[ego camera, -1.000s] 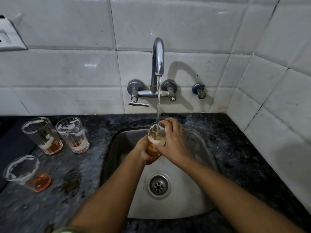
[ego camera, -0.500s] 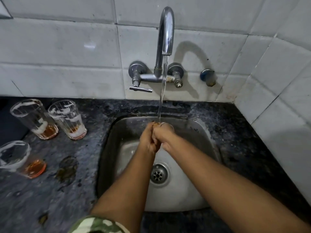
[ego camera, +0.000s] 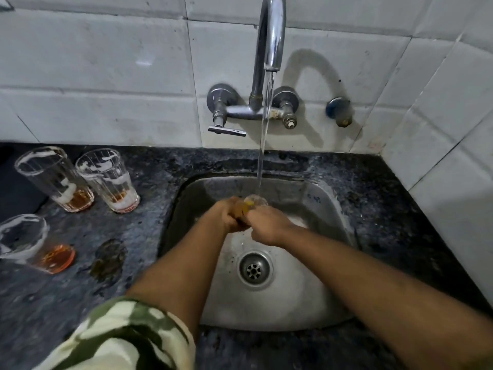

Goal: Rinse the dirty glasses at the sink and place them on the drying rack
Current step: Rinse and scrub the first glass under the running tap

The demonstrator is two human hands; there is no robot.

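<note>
Both hands, left hand (ego camera: 231, 215) and right hand (ego camera: 268, 227), curled round a glass (ego camera: 255, 202) under running water, steel sink (ego camera: 328, 206), three foamy ribbed glasses (ego camera: 106, 180) on speckled counter (ego camera: 378, 198).

white tiled wall (ego camera: 93, 76), dark speckled countertop (ego camera: 386, 209)

Both hands over the steel sink (ego camera: 330, 206): left hand (ego camera: 230, 216) and right hand (ego camera: 269, 227) gripping one glass (ego camera: 254, 202) under the tap's (ego camera: 269, 36) running stream. Three dirty glasses (ego camera: 106, 180) standing left on the dark counter (ego camera: 386, 209).
</note>
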